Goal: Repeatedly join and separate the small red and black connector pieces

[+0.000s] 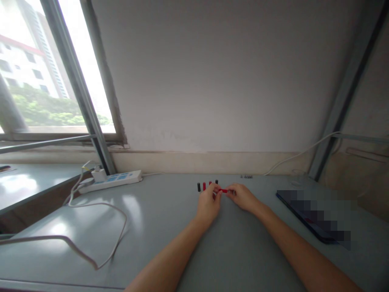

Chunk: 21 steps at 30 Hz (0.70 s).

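Note:
Both hands meet over the middle of the grey table, each pinching one end of a small red cylinder (224,190). My left hand (209,202) has its fingertips closed on the cylinder's left end. At the right end, my right hand (241,196) grips with thumb and fingers. Just beyond my left hand stand several small upright cylinders: a black cylinder (199,187), a red cylinder (204,186), another red one partly hidden by my fingers, and a second black cylinder (216,181). The fingers cover the ends of the held piece.
Several tiny metallic pieces (246,177) lie near the wall. A dark tablet-like object (310,219), partly pixelated, lies at the right. On the left are a white power strip (114,181) and a looping cable (117,211). Metal posts (73,81) flank the table.

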{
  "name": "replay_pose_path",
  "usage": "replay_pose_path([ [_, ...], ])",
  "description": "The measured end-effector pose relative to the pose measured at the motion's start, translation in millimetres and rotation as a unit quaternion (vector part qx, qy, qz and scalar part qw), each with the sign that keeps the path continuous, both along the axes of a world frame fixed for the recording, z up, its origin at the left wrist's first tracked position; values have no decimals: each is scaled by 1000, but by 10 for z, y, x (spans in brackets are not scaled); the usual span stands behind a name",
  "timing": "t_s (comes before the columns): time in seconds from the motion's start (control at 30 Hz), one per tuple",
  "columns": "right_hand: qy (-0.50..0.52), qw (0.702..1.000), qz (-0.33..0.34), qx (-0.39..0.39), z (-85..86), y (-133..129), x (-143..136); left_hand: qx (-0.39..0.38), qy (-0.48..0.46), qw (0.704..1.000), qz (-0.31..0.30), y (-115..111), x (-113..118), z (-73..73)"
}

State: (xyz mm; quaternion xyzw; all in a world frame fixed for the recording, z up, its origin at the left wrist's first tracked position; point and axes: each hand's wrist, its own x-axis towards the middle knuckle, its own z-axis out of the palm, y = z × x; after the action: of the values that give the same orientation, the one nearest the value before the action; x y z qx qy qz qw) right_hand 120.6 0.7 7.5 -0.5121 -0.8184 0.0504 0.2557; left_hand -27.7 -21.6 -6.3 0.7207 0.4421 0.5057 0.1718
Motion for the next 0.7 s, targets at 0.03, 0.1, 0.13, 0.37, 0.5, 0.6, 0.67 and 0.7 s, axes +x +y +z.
replay_pose_path([
  [0.03,1,1000,3,6,2,-5,-13,-5,9,1000,-3,6,1,-13],
  [0.1,8,1000,11,13,0,-18,-34,-15,23,1000,-8,16,3,-36],
  [0.13,14,1000,11,14,-2,-26,-41,-20,28,999,-9,20,3,-45],
  [0.37,41,998,-50,-17,-7,4,-36,-57,64,996,31,40,-9,-73],
  [0.5,101,989,-94,-52,-34,145,-35,-80,119,989,35,46,-22,-74],
  [0.6,129,983,-98,-81,-70,245,-67,-89,144,985,27,36,-21,-64],
  [0.67,132,983,-97,-85,-94,293,-102,-90,152,984,28,29,-18,-59],
  [0.7,131,983,-98,-86,-104,311,-121,-90,155,983,29,28,-17,-57],
])
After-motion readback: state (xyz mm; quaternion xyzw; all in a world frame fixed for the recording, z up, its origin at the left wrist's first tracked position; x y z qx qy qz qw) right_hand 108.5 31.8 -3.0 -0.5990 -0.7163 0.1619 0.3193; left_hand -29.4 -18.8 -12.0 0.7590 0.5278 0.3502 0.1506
